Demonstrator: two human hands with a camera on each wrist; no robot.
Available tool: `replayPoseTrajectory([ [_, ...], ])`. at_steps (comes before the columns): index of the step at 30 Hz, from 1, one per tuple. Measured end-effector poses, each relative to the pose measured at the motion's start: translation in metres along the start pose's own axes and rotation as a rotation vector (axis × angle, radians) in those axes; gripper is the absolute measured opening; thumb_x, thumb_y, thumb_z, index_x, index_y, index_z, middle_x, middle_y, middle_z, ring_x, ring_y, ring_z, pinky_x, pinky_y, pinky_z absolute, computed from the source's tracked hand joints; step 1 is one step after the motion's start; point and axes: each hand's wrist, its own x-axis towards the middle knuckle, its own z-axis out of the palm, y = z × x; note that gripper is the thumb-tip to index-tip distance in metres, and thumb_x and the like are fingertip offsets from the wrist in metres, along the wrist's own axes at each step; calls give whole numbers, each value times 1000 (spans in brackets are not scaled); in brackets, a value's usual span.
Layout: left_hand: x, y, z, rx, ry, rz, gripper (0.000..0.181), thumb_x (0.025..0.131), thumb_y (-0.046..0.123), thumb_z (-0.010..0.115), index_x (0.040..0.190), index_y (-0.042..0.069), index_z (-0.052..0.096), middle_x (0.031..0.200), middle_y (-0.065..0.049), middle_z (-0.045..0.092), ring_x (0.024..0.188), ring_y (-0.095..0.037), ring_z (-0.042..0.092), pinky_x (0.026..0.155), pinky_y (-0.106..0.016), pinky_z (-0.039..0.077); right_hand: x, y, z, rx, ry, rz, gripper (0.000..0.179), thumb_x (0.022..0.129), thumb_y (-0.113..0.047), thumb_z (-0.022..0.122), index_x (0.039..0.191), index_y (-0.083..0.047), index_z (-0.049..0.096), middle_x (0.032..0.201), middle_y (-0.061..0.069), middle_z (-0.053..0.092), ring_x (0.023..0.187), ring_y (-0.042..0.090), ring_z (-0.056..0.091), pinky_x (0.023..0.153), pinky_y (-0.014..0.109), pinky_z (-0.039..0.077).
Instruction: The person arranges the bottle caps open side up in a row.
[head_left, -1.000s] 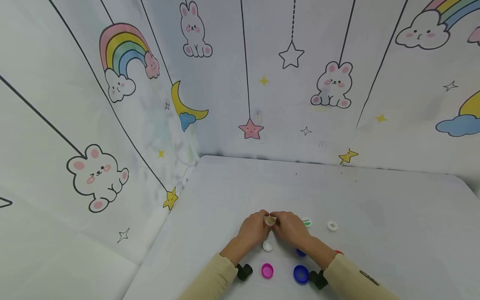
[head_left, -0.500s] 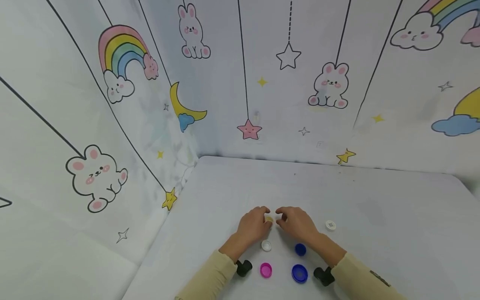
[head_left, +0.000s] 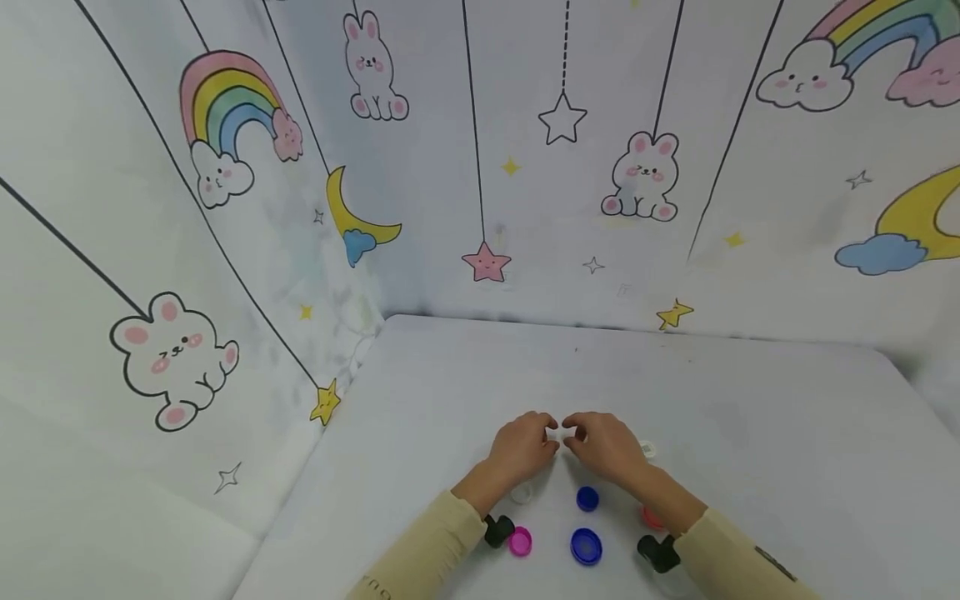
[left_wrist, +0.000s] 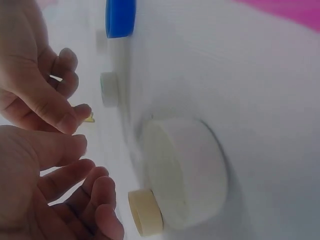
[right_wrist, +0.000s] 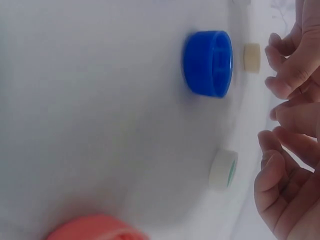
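Observation:
Over the middle of the white table, my left hand [head_left: 525,447] and right hand [head_left: 606,447] face each other with a narrow gap between fingertips. Both have loosely bent fingers and hold nothing. A beige bottle cap [left_wrist: 146,212] stands on the table below the left hand, beside a white cap [left_wrist: 200,170]; the left hand hides the beige one in the head view. Nearer me sits a small blue cap [head_left: 587,499]. A white cap with a green mark [right_wrist: 221,169] lies by the right hand, which covers it in the head view.
Toward the front edge lie a magenta cap [head_left: 520,542] and a larger blue cap [head_left: 587,547]. A red cap [head_left: 652,517] is partly under the right forearm. Past the right hand shows another white cap [head_left: 647,449]. A patterned cloth wall [head_left: 450,167] borders the table.
One second ago both hands' fingertips were together at the beige cap. They have since let go of it and drawn slightly apart. The head view has turned a little right.

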Motion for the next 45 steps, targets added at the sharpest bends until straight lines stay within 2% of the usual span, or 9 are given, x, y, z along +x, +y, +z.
replayPoseTrajectory([
  [11, 12, 15, 8, 43, -50, 48, 26, 90, 27, 70, 113, 16, 69, 85, 5, 61, 72, -7, 55, 61, -21, 44, -10, 23, -12, -33, 3, 33, 28, 85, -15, 74, 112, -9, 71, 80, -2, 65, 67, 13, 53, 62, 31, 47],
  [24, 24, 28, 3, 75, -99, 72, 28, 90, 28, 69, 115, 15, 68, 89, 4, 64, 75, -7, 58, 62, -21, 45, -9, 39, -15, -23, -24, 99, 33, 83, -17, 76, 114, -8, 70, 78, -2, 64, 65, 14, 52, 59, 29, 46],
  [30, 29, 34, 8, 100, -146, 55, 31, 89, 29, 70, 117, 16, 68, 93, 4, 67, 80, -7, 61, 66, -23, 48, -10, 45, -12, -49, -41, 100, 33, 81, -13, 76, 113, -6, 70, 77, -2, 63, 67, 14, 53, 63, 31, 49],
  [38, 32, 41, 14, 180, -212, 37, 36, 85, 32, 74, 116, 14, 70, 107, -1, 70, 99, -15, 65, 80, -28, 51, -14, 46, -8, -51, -71, 108, 34, 80, -10, 76, 113, 0, 70, 76, 0, 62, 68, 15, 53, 66, 34, 50],
  [41, 31, 41, 15, 196, -217, 39, 35, 85, 31, 74, 115, 14, 71, 106, -1, 71, 97, -15, 65, 79, -28, 51, -14, 46, -7, -51, -64, 92, 33, 80, -8, 76, 111, 0, 70, 76, 1, 63, 69, 15, 54, 67, 35, 50],
  [45, 32, 41, 18, 216, -202, 59, 23, 84, 28, 74, 102, 13, 75, 88, 1, 70, 78, -11, 62, 66, -26, 49, -15, 46, -4, -48, -55, 85, 33, 79, -7, 76, 110, 0, 71, 78, 1, 64, 70, 15, 55, 69, 36, 51],
])
